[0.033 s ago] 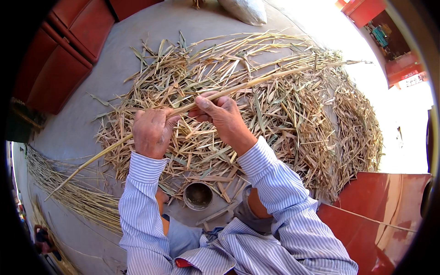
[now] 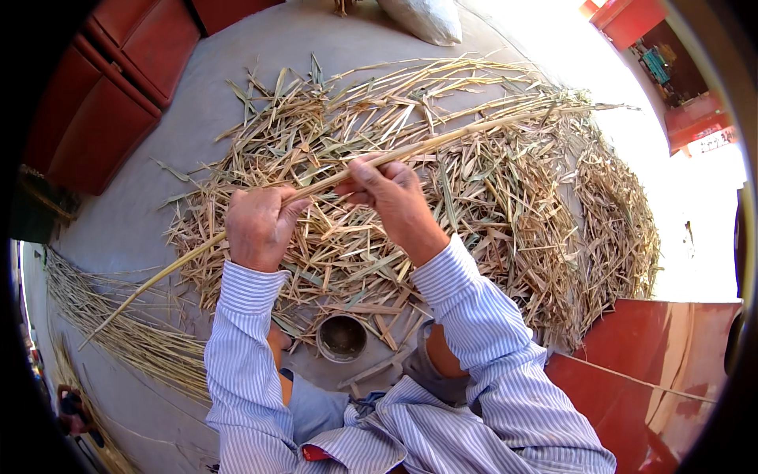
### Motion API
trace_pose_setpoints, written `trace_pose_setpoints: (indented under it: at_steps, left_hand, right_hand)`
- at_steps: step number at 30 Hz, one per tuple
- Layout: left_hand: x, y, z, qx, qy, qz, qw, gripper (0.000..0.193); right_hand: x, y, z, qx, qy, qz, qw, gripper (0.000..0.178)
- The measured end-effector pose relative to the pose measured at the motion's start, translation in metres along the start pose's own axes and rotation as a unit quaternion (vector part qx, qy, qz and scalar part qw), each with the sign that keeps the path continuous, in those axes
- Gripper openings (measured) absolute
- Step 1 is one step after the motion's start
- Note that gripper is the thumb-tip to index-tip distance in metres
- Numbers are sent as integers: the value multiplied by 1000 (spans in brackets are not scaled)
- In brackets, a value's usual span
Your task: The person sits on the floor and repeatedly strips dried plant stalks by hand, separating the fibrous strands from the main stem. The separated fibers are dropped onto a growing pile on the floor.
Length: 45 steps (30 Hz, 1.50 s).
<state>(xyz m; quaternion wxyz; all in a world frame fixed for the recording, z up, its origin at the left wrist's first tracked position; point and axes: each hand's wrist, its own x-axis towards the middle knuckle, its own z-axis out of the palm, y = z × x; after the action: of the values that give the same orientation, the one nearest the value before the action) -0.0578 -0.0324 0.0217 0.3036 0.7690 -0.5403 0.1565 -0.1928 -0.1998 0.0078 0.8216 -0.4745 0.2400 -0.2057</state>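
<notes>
A long pale reed stalk (image 2: 448, 138) slants across the view, its thin end low at the left and its leafy tip at the upper right. My left hand (image 2: 260, 223) is closed round it near its middle. A little farther up, my right hand (image 2: 387, 193) pinches the same stalk between thumb and fingers, where a dry outer leaf seems to lie along it; the exact grip is partly hidden. Beneath both hands spreads a wide heap of dry leaf husks (image 2: 505, 213).
Thin bare stalks (image 2: 130, 324) lie bundled at the left. A round metal bowl (image 2: 341, 338) sits between my feet, near a flat wooden or metal piece (image 2: 371, 374). Red panels (image 2: 639, 347) stand at the right, red cabinets (image 2: 118, 103) at the upper left, a pale sack (image 2: 426, 17) at the far side.
My right hand has shifted slightly right along the stalk, away from my left hand. My left hand has barely moved, and the stalk keeps nearly the same slant.
</notes>
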Motion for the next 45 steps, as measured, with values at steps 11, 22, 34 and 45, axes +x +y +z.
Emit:
trace_pose_setpoints:
  at_steps: [11, 22, 34, 45]
  left_hand:
    - [-6, -6, 0, -61, -46, -49, 996, 20]
    - [-8, -6, 3, -95, -3, -87, 992, 16]
    - [-21, -35, -13, -383, 109, -360, 844, 19]
    - [-20, -83, -72, -469, 301, -342, 757, 22]
  right_hand:
    - [6, 8, -8, 13, -2, -5, 1000, 23]
    - [6, 0, -12, 14, 12, -39, 999, 18]
    - [6, -14, -37, 34, 24, -41, 998, 19]
    - [15, -20, -61, 30, 57, -17, 998, 13]
